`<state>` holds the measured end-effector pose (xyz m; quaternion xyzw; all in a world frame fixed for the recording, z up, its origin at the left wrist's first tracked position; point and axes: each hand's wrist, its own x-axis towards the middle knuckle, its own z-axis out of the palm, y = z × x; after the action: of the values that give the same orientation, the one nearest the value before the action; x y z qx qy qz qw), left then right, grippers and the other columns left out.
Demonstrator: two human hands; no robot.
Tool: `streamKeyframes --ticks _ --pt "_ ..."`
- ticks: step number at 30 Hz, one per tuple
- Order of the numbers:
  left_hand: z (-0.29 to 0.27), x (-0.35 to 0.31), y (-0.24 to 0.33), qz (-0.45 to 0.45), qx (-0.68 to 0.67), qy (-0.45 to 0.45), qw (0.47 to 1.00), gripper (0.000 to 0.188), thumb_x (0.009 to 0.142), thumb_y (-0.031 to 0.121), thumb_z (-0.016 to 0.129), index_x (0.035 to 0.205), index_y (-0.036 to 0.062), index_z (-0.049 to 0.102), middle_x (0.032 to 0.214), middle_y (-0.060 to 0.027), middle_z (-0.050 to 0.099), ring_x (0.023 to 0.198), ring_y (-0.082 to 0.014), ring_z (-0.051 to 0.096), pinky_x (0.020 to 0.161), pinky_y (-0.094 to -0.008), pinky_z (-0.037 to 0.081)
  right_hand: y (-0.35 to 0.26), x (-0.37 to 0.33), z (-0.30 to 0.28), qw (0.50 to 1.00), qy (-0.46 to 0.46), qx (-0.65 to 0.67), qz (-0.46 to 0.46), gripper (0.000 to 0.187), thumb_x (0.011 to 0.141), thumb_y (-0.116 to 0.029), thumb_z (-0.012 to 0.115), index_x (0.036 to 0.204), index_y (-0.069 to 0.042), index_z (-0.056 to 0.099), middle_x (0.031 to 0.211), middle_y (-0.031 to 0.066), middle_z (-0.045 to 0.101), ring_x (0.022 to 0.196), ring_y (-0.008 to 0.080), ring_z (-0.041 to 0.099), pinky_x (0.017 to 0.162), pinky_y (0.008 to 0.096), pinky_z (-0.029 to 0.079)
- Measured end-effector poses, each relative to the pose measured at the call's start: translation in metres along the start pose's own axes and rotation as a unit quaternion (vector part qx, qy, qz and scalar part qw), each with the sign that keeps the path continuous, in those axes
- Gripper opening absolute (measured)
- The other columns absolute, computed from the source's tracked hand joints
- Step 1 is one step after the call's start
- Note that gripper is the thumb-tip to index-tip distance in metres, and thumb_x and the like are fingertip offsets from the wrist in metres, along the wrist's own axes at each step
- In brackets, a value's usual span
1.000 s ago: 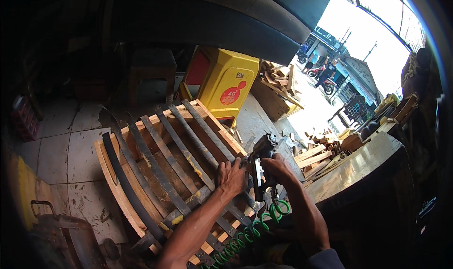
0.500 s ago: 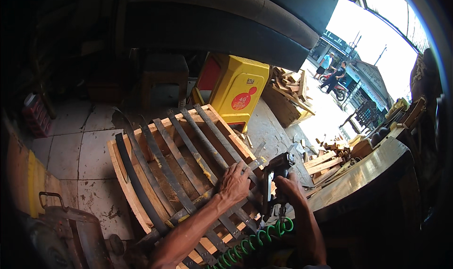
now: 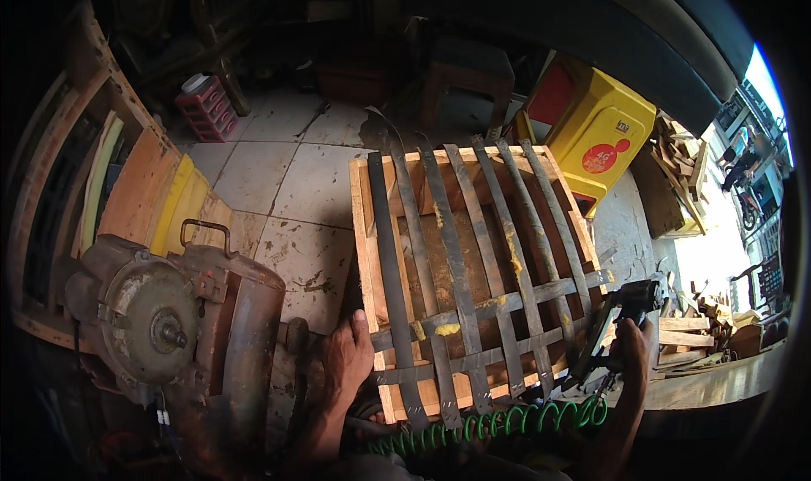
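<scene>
A wooden seat frame (image 3: 356,253) lies in front of me, with several dark webbing straps (image 3: 452,253) running across its opening. A crosswise strap (image 3: 541,295) is woven through them, with yellow patches stuck on it. My left hand (image 3: 348,354) is at the frame's left side, beside the ends of the cross straps. Its fingers look curled, but what they grip is hidden. My right hand (image 3: 632,346) is closed around the handle of a black pneumatic staple gun (image 3: 639,299) at the frame's right near corner. A green coiled air hose (image 3: 524,418) trails from the gun.
A rusty air compressor (image 3: 245,312) stands at left, before another wooden frame (image 3: 63,202). Beyond the seat frame are a yellow plastic stool (image 3: 612,122), a dark stool (image 3: 469,67) and a red crate (image 3: 205,109). Wood offcuts (image 3: 680,173) are heaped at right, near a bench edge (image 3: 718,380).
The view has swung left. My left hand has gone from the straps near the staple gun to the frame's left side. My right hand still holds the staple gun at the right side.
</scene>
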<state>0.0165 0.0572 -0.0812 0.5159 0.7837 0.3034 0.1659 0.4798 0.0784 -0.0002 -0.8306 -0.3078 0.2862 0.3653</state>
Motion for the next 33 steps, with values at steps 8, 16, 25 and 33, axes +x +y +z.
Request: streamKeyframes --ticks 8,16,25,33 --pt "0.030 0.001 -0.039 -0.054 -0.058 0.012 0.997 0.071 0.108 0.036 0.035 0.054 -0.0072 0.048 0.054 -0.0283 0.051 0.051 -0.0474 0.052 0.057 -0.0540 0.039 -0.025 -0.024 0.001 0.993 0.058 -0.097 0.022 0.032 0.084 -0.025 0.061 0.108 -0.005 0.059 0.072 0.0060 0.059 0.055 0.0144 0.057 0.049 0.0314 0.046" --pt "0.061 -0.009 -0.062 -0.107 -0.121 0.024 0.987 0.043 0.108 0.025 0.038 0.091 -0.0090 0.059 0.085 -0.0267 0.060 0.083 -0.0397 0.056 0.073 -0.0460 0.043 -0.052 -0.038 0.022 0.982 0.105 -0.126 0.089 0.029 0.085 -0.023 0.060 0.110 -0.008 0.056 0.062 0.0052 0.054 0.048 0.0156 0.055 0.045 0.0321 0.045" --pt "0.150 -0.021 -0.141 -0.052 -0.156 0.081 0.983 0.052 0.107 0.036 0.044 0.080 -0.0047 0.062 0.078 -0.0278 0.061 0.076 -0.0407 0.059 0.068 -0.0452 0.043 -0.147 -0.092 0.080 0.912 -0.334 -0.159 -0.176 0.039 0.076 -0.014 0.072 0.112 0.000 0.066 0.081 0.0129 0.068 0.064 0.0199 0.066 0.061 0.0357 0.054" --pt "0.068 -0.001 -0.066 0.001 -0.021 0.029 0.999 0.023 0.102 0.020 0.052 0.101 0.0010 0.065 0.074 -0.0208 0.059 0.064 -0.0312 0.060 0.055 -0.0417 0.046 -0.188 -0.125 0.180 0.533 -0.590 -0.395 -0.460 0.053 0.073 -0.018 0.072 0.123 -0.003 0.066 0.079 0.0217 0.071 0.071 0.0348 0.072 0.069 0.0421 0.059"
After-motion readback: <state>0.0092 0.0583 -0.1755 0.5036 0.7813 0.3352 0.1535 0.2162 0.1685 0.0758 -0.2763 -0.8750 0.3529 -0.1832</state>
